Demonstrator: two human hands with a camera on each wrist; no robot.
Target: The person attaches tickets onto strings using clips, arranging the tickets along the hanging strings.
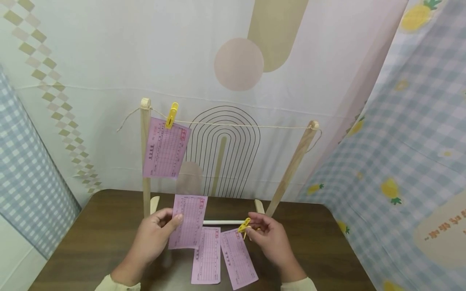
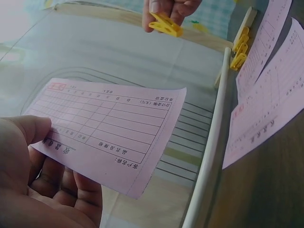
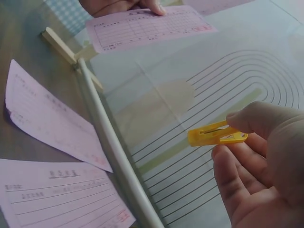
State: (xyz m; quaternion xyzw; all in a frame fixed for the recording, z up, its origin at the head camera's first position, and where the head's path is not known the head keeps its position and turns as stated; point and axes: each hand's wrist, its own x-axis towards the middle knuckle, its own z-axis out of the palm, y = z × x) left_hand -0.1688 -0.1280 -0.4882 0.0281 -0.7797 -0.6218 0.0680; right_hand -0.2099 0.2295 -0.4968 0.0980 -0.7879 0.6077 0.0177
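My left hand point(image 1: 154, 232) pinches a pink printed receipt slip point(image 1: 189, 222) between thumb and fingers, holding it above the table. In the left wrist view the same slip point(image 2: 109, 128) shows its ruled rows. My right hand point(image 1: 270, 238) holds a yellow clothespin point(image 1: 244, 224) by its handle end; the right wrist view shows this clothespin point(image 3: 216, 135) between thumb and fingertips. Another pink slip point(image 1: 166, 149) hangs at the left end of a string point(image 1: 236, 125), held by a yellow clothespin point(image 1: 172, 116). Two more slips point(image 1: 207, 262) point(image 1: 239, 258) lie on the table.
The string runs between two wooden posts point(image 1: 145, 161) point(image 1: 293, 167) joined low down by a white rod point(image 1: 223, 222). Several yellow clothespins point(image 2: 240, 50) are by the right foot of the frame. Behind the dark wooden table point(image 1: 109, 226) hangs a patterned cloth point(image 1: 109, 60).
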